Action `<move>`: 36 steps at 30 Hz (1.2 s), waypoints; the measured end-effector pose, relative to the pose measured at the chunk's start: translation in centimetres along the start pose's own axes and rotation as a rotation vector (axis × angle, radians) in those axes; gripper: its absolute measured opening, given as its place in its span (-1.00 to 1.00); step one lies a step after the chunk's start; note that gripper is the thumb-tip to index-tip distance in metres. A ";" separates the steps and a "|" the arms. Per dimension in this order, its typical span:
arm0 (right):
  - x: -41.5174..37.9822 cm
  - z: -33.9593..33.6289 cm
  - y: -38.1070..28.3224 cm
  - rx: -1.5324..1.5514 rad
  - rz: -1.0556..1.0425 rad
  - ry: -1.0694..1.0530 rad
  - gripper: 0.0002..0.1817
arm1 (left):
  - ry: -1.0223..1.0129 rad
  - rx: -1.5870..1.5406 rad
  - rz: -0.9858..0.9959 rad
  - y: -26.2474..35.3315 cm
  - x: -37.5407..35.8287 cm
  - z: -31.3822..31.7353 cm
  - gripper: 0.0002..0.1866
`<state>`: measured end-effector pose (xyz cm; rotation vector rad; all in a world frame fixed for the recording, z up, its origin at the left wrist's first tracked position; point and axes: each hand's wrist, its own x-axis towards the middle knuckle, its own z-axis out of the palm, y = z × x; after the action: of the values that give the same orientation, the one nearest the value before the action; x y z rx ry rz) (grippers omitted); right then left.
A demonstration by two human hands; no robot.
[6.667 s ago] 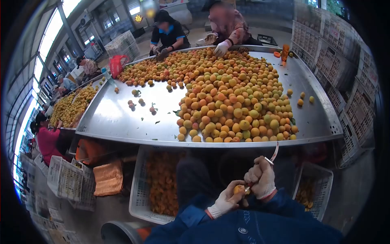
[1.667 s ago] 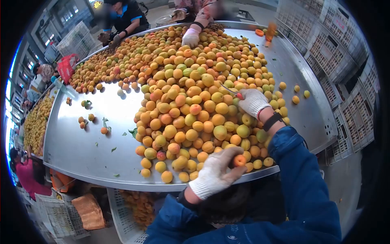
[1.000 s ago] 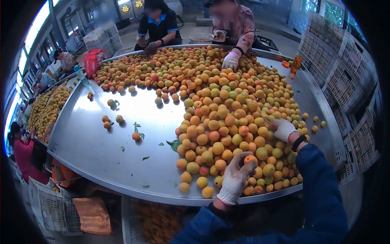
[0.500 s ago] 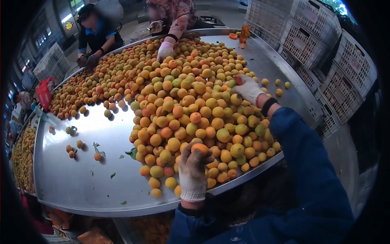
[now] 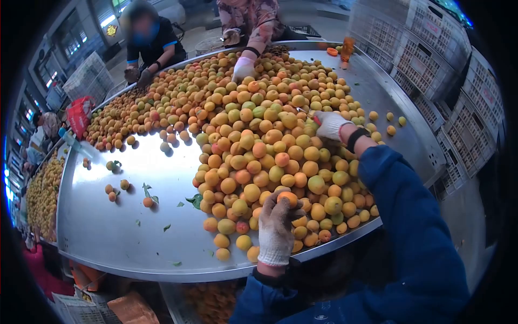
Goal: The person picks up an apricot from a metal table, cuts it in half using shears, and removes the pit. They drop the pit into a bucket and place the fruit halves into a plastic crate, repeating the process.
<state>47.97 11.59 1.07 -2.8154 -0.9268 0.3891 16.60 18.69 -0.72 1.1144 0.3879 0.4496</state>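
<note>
In a white knitted glove with brown, soiled fingers, my left hand (image 5: 276,232) is closed round an orange apricot (image 5: 287,199) above the near edge of the heap. My right hand (image 5: 332,127), also in a white glove, reaches across to the right flank of the large pile of apricots (image 5: 259,146). Its fingers are bent together at the fruit; a small reddish patch shows at the tips, but what they hold is partly hidden. Yellow, orange and greenish apricots surround both hands on the metal table (image 5: 118,237).
Opposite, another person's gloved hand (image 5: 244,69) touches the pile; a second person (image 5: 148,46) works at the far left. Plastic crates (image 5: 431,48) are stacked at right. An amber container (image 5: 347,48) stands at the back. Loose leaves (image 5: 195,201) and a few apricots lie on the left.
The view has turned, shifting the table and pile rightward in the picture. My right hand has moved nearer to me over the pile. My left hand still holds its apricot.
</note>
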 end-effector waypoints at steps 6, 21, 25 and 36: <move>-2.1 0.5 0.7 0.385 0.025 0.250 -0.43 | 0.026 -0.232 -0.080 -0.1 0.0 -1.3 -0.71; -13.4 -6.6 1.8 1.376 -0.076 0.126 -0.73 | 0.083 -0.595 -0.085 -1.3 0.9 -2.7 -0.72; -15.9 -9.9 1.7 1.499 -0.166 0.210 -0.65 | 0.112 -0.500 -0.120 -1.2 0.5 -2.4 -0.70; -18.4 -7.2 2.3 1.489 -0.037 0.202 -0.56 | 0.116 -0.547 -0.102 -1.1 0.3 -2.4 -0.71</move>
<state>37.14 -1.72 11.08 -1.4175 -0.3242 0.4784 15.78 20.22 -2.69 0.5372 0.3905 0.4933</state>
